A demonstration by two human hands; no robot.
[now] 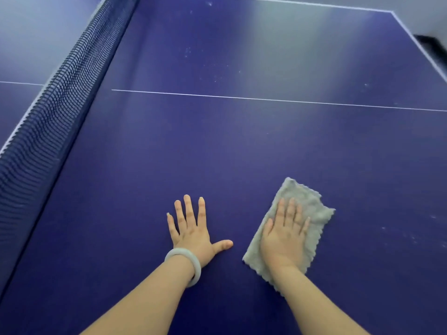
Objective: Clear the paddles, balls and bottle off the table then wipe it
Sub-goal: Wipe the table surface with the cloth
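Pale grey floor (425,7), soft overhead light, dark object (431,44) far right

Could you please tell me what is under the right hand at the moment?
A grey cloth lies flat under the right hand, on the blue table. The table beneath the cloth is covered.

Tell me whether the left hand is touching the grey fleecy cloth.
Apart: the head view shows bare blue table between the left hand and the grey fleecy cloth.
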